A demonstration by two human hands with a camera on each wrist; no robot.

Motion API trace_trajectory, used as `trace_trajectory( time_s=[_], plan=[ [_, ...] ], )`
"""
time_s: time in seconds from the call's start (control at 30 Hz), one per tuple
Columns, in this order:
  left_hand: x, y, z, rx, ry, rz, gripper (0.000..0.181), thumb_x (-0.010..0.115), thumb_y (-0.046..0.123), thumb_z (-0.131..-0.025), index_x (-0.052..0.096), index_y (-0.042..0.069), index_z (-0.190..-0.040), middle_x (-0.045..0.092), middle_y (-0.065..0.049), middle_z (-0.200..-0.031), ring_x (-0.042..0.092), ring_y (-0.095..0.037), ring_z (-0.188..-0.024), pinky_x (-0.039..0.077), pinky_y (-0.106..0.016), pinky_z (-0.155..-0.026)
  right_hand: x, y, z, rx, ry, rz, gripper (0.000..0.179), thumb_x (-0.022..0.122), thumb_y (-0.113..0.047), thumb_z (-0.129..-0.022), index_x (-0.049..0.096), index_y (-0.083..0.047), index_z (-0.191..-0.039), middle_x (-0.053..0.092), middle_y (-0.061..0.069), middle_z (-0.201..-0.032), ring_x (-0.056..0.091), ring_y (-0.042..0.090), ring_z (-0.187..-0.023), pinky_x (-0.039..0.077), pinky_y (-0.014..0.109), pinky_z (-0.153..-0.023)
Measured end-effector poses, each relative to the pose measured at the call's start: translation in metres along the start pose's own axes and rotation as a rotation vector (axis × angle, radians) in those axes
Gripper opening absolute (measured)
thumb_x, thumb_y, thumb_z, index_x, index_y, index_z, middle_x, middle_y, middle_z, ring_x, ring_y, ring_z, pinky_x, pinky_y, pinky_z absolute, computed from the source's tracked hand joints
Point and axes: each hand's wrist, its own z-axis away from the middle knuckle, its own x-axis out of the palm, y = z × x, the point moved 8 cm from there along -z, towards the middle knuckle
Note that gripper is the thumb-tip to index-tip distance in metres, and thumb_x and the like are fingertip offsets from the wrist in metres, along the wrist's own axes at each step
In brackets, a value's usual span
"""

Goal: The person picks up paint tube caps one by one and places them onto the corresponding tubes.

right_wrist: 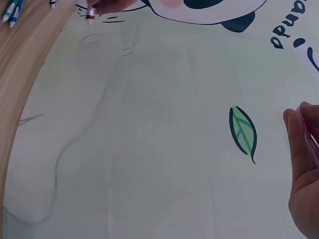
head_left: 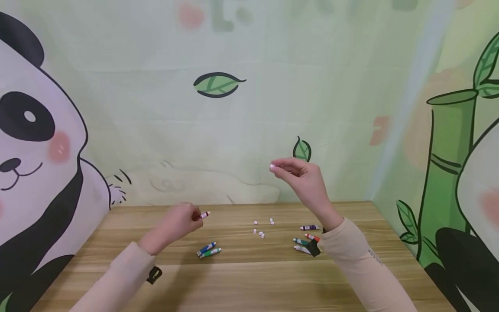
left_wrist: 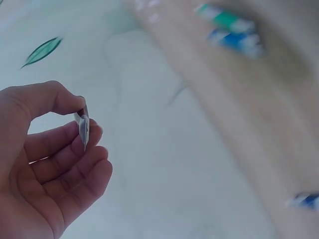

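Note:
My left hand (head_left: 177, 225) holds a short dark-red and white marker (head_left: 205, 215) above the left part of the table; its end sticks out past the fingers. In the left wrist view the marker (left_wrist: 83, 130) is pinched between thumb and fingertips. Higher up, in front of the backdrop, my right hand (head_left: 306, 182) pinches a small white piece (head_left: 272, 167) between thumb and fingertips. That piece is hidden by the fingers in the right wrist view. Several small white pieces (head_left: 255, 222) lie mid-table. A blue marker (head_left: 206, 248) and a green marker (head_left: 211, 253) lie together below my left hand.
Right of the white pieces lie a purple marker (head_left: 309, 227), an orange-red marker (head_left: 312, 237), a teal marker (head_left: 300, 241) and a pale marker (head_left: 302, 249), partly behind a black strap (head_left: 313, 248). The wooden table (head_left: 249, 286) meets a printed cloth backdrop (head_left: 249, 121).

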Motion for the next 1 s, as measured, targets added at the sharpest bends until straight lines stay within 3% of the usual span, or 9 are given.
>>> trace_trajectory(
  time_s=[0.27, 0.43, 0.57, 0.73, 1.0],
  plan=[
    [-0.083, 0.028, -0.022, 0.086, 0.151, -0.119, 0.009, 0.068, 0.012, -0.088, 0.073, 0.004, -0.089, 0.067, -0.002, -0.079, 0.053, -0.014, -0.062, 0.046, -0.031, -0.056, -0.008, -0.001, 0.000, 0.006, 0.012, 0.014, 0.026, 0.077, -0.025, -0.091, 0.076, -0.009, -0.111, 0.076, 0.004, -0.101, 0.073, 0.020, -0.093, 0.056, 0.030, -0.087],
    [-0.131, 0.050, -0.021, 0.120, 0.239, -0.152, 0.015, 0.066, 0.012, -0.090, 0.074, 0.000, -0.094, 0.069, -0.007, -0.083, 0.055, -0.015, -0.063, 0.046, -0.033, -0.056, -0.013, -0.002, 0.001, 0.003, 0.020, 0.028, 0.026, 0.077, -0.025, -0.092, 0.075, -0.007, -0.111, 0.076, 0.004, -0.102, 0.072, 0.024, -0.094, 0.056, 0.028, -0.085],
    [-0.159, 0.062, -0.016, 0.135, 0.296, -0.160, 0.017, 0.066, 0.012, -0.091, 0.074, -0.001, -0.097, 0.069, -0.009, -0.084, 0.055, -0.017, -0.062, 0.045, -0.032, -0.054, -0.017, -0.005, 0.001, -0.017, 0.032, 0.039, 0.025, 0.077, -0.024, -0.092, 0.075, -0.007, -0.111, 0.076, 0.004, -0.101, 0.072, 0.030, -0.094, 0.056, 0.027, -0.083],
    [-0.172, 0.069, -0.011, 0.146, 0.334, -0.198, 0.015, 0.067, 0.013, -0.090, 0.074, 0.002, -0.098, 0.069, -0.006, -0.085, 0.053, -0.017, -0.061, 0.043, -0.032, -0.054, -0.020, -0.004, 0.000, -0.033, 0.038, 0.039, 0.023, 0.077, -0.022, -0.092, 0.076, -0.007, -0.110, 0.077, 0.004, -0.099, 0.072, 0.030, -0.092, 0.056, 0.026, -0.082],
    [-0.164, 0.086, -0.010, 0.245, 0.337, -0.235, 0.010, 0.069, 0.012, -0.089, 0.075, 0.006, -0.094, 0.069, -0.001, -0.083, 0.055, -0.016, -0.064, 0.045, -0.031, -0.056, -0.015, 0.000, 0.000, -0.020, 0.025, 0.005, 0.023, 0.077, -0.021, -0.091, 0.076, -0.007, -0.109, 0.077, 0.004, -0.099, 0.072, 0.027, -0.092, 0.056, 0.028, -0.082]
  ],
)
